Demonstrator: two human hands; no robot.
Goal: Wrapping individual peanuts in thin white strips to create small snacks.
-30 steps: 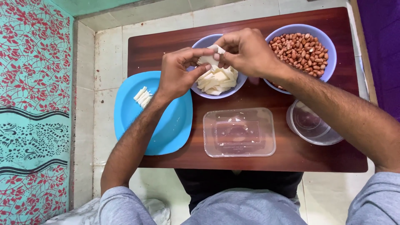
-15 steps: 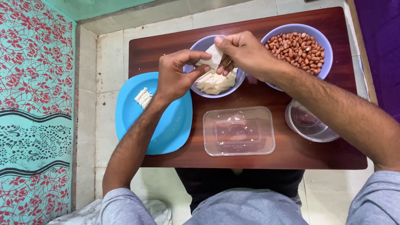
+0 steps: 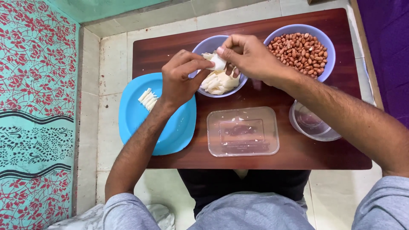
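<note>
Both hands meet above the lavender round bowl at far centre of the dark red-brown wooden desk. Left hand: fingers curled narrow, thumb and fingertips pinching one end of a pale white wedge-shaped piece. Right hand: fingertips closed on the same piece from the right side. The piece is held just above the bowl's rim, clear of the bowl's contents.

Inside the lavender bowl: a heap of pale cream strips, partly hidden by the hands.

Right of it, touching or nearly so: a second lavender round bowl filled with reddish-brown peanuts.

Left edge of desk: a bright blue round plastic plate, overhanging the desk edge, carrying a few white strips side by side near its far-left part.

Near centre: a clear rectangular plastic container, a few white crumbs inside. Near right: a clear round plastic container, partly under the right forearm.
</note>
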